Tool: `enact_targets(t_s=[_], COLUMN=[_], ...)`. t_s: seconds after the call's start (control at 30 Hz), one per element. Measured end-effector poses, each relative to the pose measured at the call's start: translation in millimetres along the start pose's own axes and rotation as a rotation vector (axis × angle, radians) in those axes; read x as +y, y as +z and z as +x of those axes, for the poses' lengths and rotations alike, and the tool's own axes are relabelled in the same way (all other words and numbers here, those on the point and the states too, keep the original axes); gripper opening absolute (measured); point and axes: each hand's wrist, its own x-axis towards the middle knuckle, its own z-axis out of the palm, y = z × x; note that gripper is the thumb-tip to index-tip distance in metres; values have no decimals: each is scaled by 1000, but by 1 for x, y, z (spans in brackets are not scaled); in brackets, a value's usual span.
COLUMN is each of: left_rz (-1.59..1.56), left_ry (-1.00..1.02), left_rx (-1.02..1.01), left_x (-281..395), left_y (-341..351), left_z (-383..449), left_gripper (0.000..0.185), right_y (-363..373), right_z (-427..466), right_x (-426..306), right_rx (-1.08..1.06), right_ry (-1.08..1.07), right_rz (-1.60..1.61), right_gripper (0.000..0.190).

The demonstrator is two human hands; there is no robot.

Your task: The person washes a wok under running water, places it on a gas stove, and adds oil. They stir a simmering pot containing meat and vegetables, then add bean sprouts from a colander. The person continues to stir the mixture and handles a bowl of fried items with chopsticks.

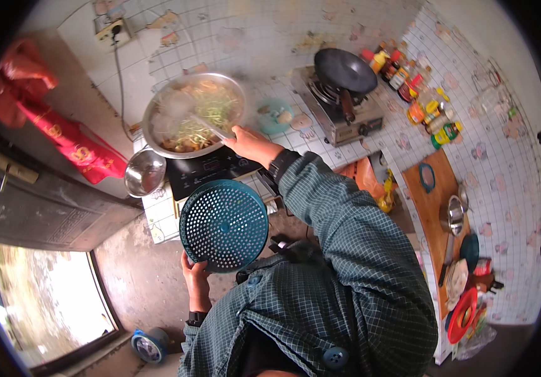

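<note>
My left hand (197,278) grips the rim of a teal plastic colander (224,221), tilted so its perforated base shows; I see nothing in it. With my right hand (255,146) I hold the handle of a metal ladle or spatula (210,126), its head lost among food and steam. The tool reaches into a wide steel pot (147,123). Inside lie pale green shoots or sprouts (211,106) over browner pieces of food. Beneath the pot is a black induction cooker (211,166).
A steel bowl (145,173) stands left of the cooker. Behind my right hand is a small turquoise dish (270,126). Rightward, a black wok (345,70) sits on a gas stove (353,129) beside several sauce bottles (416,89). A knife (445,261) lies on the wooden board (433,198).
</note>
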Motion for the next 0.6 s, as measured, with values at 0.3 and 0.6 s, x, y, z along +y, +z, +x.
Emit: enact_targets(t_s=[0.3, 0.6], left_rz=[137, 116], left_ry=[-100, -72], left_rx=[-108, -90], left_x=[-38, -88], left_y=[103, 231], left_z=[16, 18], left_gripper=[70, 61], right_y=[-73, -138], right_z=[-120, -96], right_x=[297, 428], right_rx=[276, 530], right_ry=[521, 609], right_rz=[1041, 508], right_gripper=[26, 40])
